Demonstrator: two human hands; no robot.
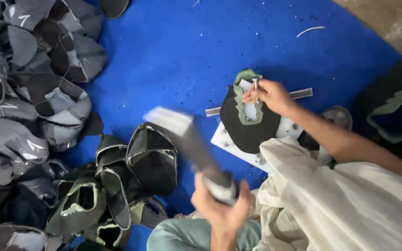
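Shoe upper (247, 125), black with green trim, lies on a white board (224, 139) on the blue floor (187, 56). Your right hand (268, 95) pinches a metal punch (256, 88) upright on it. Your left hand (222, 207) has its grip wrapped tight around a blurred hammer (187, 139). Finished uppers (117, 186) are piled well apart.

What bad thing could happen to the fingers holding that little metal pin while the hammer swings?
The right hand pinches a thin metal punch upright on the black shoe upper. The left hand swings a hammer, blurred with speed. A miss might strike the fingers beside the punch. A glancing blow might also tip the punch and mark the green trim.
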